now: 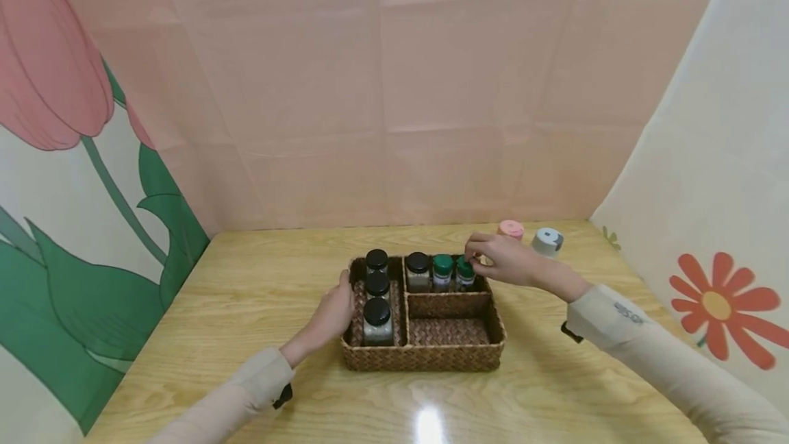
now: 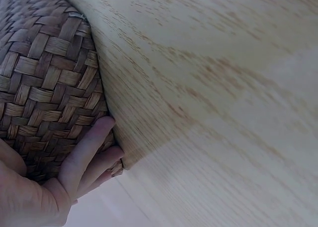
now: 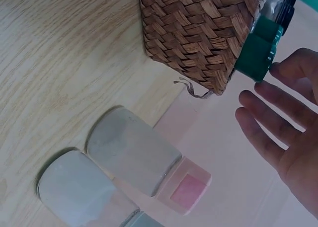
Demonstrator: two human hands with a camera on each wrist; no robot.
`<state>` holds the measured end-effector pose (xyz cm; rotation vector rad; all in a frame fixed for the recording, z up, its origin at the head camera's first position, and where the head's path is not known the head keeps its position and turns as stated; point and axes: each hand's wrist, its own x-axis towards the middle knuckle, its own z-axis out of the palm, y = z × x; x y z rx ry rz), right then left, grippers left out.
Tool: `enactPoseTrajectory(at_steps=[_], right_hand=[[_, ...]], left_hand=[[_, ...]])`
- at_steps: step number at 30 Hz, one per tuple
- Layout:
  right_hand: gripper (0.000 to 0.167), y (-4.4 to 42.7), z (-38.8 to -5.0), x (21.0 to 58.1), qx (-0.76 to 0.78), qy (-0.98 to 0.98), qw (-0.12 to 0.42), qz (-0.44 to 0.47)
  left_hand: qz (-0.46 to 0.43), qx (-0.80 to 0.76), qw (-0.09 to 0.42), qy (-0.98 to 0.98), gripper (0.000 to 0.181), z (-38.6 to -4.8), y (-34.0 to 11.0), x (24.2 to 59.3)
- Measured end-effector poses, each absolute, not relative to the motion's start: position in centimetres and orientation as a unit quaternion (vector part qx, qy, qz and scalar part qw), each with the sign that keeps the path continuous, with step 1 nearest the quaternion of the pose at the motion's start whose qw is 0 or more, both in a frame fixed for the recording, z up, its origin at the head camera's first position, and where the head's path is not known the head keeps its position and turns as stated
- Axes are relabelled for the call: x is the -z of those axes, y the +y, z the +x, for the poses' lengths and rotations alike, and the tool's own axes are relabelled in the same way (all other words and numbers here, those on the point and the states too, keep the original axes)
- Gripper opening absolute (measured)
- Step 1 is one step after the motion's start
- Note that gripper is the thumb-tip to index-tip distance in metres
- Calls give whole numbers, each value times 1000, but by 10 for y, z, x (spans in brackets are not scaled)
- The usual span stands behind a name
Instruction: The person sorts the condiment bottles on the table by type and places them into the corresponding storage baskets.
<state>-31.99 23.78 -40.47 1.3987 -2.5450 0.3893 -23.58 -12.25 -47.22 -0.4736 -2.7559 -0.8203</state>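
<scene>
A brown woven basket with three compartments stands on the table. Three black-lidded jars line its left compartment. In the back right compartment are a black-lidded jar and two green-lidded jars. The front right compartment shows its woven bottom. My left hand rests at the basket's left side, its extended fingers lying along the outer wall. My right hand is at the rightmost green-lidded jar. Its thumb and forefinger tips are at the edge of the green lid, loosely bent and not wrapped round it.
Behind and right of the basket stand a jar with a pink lid and one with a blue-grey lid, close to the right forearm. A pink cloth hangs at the table's back edge, with flower-printed cloths on both sides.
</scene>
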Motion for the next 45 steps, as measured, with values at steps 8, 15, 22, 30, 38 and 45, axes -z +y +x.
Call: enactPoseTrajectory(at_steps=[8,15,22,30,38,45], right_hand=[[7,241,-322,407,-134,-866,112,469],[9,245,-323,408,-140,-877,102,447],[9,247,-323,404,-142,-879,115,440],[12,253,-328,400,-119,-870,170,447],[15,260,-331,402,-123,-871,184,440],[19,266,-337,403,-130,-863,203,444]], left_hand=[[-148,277,101,-944,45,-236,-121,474],[-146,279,102,-944,46,-237,-121,475],[-150,282,101,-942,45,-237,-122,476],[-150,284,112,-940,43,-238,-122,473],[-146,280,109,-943,44,-237,-122,474],[-147,278,105,-943,45,-237,-121,474]])
